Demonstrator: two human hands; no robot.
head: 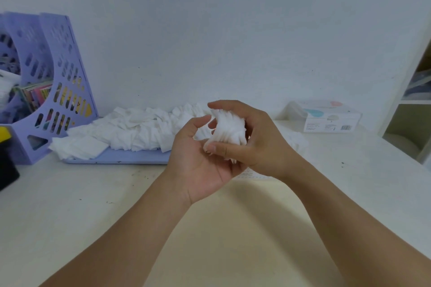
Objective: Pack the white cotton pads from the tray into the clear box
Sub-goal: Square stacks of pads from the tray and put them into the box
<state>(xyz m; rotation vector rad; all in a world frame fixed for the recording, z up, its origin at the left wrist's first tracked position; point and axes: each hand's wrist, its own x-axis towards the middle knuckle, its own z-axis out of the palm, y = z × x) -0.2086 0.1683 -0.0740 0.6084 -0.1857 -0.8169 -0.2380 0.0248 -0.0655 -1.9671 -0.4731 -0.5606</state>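
A stack of white cotton pads (229,134) is held above the table (98,193), pinched between the thumb and curled fingers of the right hand (254,140), while the left hand (203,158) lies palm-up just beside it with relaxed fingers touching the stack's near-left edge. Behind the hands, a heap of loose pads (140,130) covers the lilac tray (121,158), and the clear box (326,116) stands well apart at the far right. A lilac file rack (58,81) stands at the far left.
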